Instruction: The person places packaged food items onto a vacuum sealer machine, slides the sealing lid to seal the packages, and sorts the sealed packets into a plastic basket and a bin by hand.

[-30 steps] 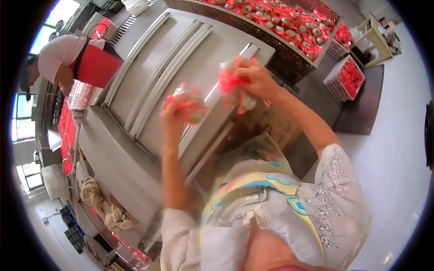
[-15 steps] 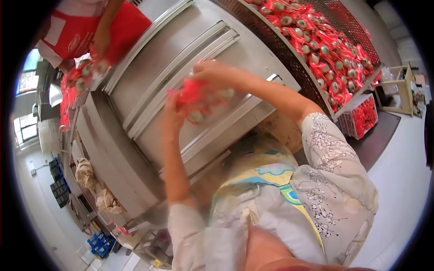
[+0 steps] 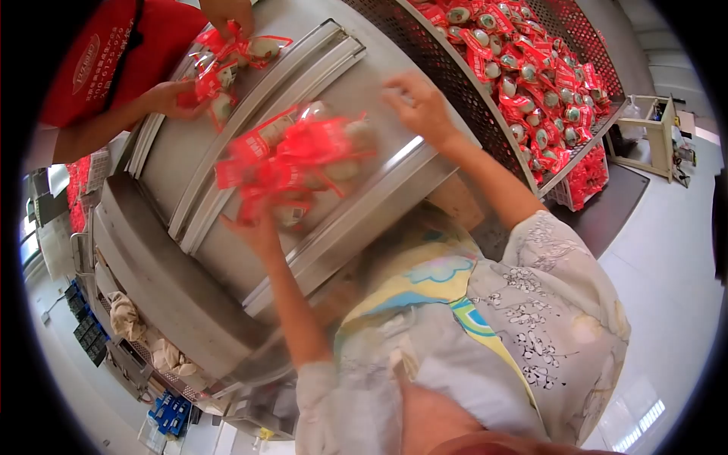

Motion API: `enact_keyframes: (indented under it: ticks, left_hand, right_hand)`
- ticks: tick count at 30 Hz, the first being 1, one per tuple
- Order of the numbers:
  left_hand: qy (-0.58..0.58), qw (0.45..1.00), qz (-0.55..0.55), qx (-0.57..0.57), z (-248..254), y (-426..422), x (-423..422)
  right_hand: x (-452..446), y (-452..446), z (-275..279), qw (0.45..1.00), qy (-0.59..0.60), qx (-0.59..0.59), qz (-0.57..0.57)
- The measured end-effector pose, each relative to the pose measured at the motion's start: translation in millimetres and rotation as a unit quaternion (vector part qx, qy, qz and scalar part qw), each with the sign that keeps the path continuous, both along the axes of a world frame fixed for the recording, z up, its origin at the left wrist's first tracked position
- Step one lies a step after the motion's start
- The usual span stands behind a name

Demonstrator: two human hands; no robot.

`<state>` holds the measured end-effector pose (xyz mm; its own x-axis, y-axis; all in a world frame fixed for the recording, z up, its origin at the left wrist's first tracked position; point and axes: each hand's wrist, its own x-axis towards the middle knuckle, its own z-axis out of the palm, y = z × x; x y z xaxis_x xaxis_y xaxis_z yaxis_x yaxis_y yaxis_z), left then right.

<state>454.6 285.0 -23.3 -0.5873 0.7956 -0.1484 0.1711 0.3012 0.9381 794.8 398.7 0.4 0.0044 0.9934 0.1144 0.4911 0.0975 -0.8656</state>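
Observation:
Several red-wrapped eggs [image 3: 303, 152] form a blurred cluster over the metal worktop [image 3: 379, 64]; their wrappers are red plastic with clear parts showing pale, greenish-white eggs. My left hand [image 3: 256, 231] is at the near left side of this cluster, touching or just beside the lowest packet. Its thumb sticks out to the side, and the packets partly cover its other fingers. To the right of the cluster, my right hand [image 3: 421, 110] is raised apart from the packets. Its fingers are loosely bent and separated, with nothing in them.
Across the worktop, a co-worker's hands [image 3: 182, 98] handle more red-wrapped eggs [image 3: 216, 83]. Raised metal rails [image 3: 265, 106] cross the surface. At the right stands a perforated metal bin [image 3: 485, 114] heaped with wrapped eggs [image 3: 531, 76]. Cloths [image 3: 129, 315] lie at the left.
My hands have parted: the right moved right, away from the packets, and the left moved down-left. More packets now show between them. The co-worker's hands and packets have come further over the worktop.

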Motion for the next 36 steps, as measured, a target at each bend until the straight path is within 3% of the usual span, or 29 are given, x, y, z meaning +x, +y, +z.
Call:
enact_keyframes:
  ticks: [2, 6, 9, 10, 12, 14, 17, 19, 21, 23, 25, 27, 29, 31, 33, 36]
  left_hand:
    - [-0.023, 0.999, 0.025, 0.025, -9.6, -8.4, 0.3]
    - [-0.019, 0.997, 0.066, 0.025, -21.0, -17.1, 1.8]
    - [-0.09, 0.995, 0.044, 0.001, -21.9, -22.6, -0.8]
    - [-0.108, 0.994, 0.015, 0.006, -19.7, -24.2, -2.1]
    - [-0.144, 0.989, -0.041, 0.019, -12.3, -26.5, -5.4]
    - [-0.167, 0.983, -0.053, 0.047, -13.0, -27.4, -11.2]
    - [-0.172, 0.98, -0.062, 0.084, -2.2, -27.4, -15.8]
    - [-0.184, 0.978, -0.055, 0.088, 9.9, -30.9, -19.3]
    - [-0.207, 0.975, -0.032, 0.078, 17.2, -34.6, -32.3]
    - [-0.161, 0.982, -0.013, 0.101, 3.0, -41.3, -51.2]
    - [-0.099, 0.989, -0.007, 0.107, -11.0, -46.0, -68.1]
    - [-0.084, 0.992, -0.004, 0.099, -13.5, -50.4, -77.8]
    - [-0.112, 0.99, 0.003, 0.084, -8.3, -53.1, -86.2]
    - [-0.137, 0.989, 0.004, 0.061, 1.0, -59.3, -95.3]
    - [-0.19, 0.981, 0.011, 0.043, 20.1, -64.6, -99.6]
    - [-0.193, 0.975, 0.028, 0.107, 1.4, -75.6, -110.0]
  right_hand:
    - [40.0, -4.8, -13.3, 0.978, -0.203, -0.044, 0.013]
    - [58.2, -11.6, -20.4, 0.957, -0.29, 0.008, -0.023]
    - [80.1, -6.2, -38.8, 0.976, -0.196, -0.068, -0.064]
    - [91.3, -4.4, -56.3, 0.985, -0.151, -0.037, -0.077]
    - [109.0, -2.4, -85.9, 0.99, 0.02, -0.11, -0.089]
    - [112.6, -3.4, -89.3, 0.958, 0.168, -0.189, -0.138]
    - [113.7, -9.0, -87.7, 0.935, 0.143, -0.225, -0.235]
    - [127.7, -8.4, -102.1, 0.962, -0.005, -0.117, -0.247]
    - [72.8, -17.7, -25.0, 0.963, -0.135, -0.041, -0.229]
    - [16.8, -29.0, 18.7, 0.979, -0.135, -0.021, -0.149]
    - [-63.4, -49.8, 49.8, 0.986, -0.071, 0.121, 0.091]
    - [-158.8, -80.4, 70.0, 0.959, 0.011, 0.103, 0.265]
    - [-233.4, -101.9, 65.3, 0.945, 0.016, 0.07, 0.32]
    - [-278.9, -110.0, 31.4, 0.956, -0.01, -0.007, 0.292]
    - [-306.6, -109.7, 6.1, 0.959, 0.036, -0.104, 0.26]
    - [-321.6, -103.9, -9.3, 0.941, 0.121, -0.232, 0.214]
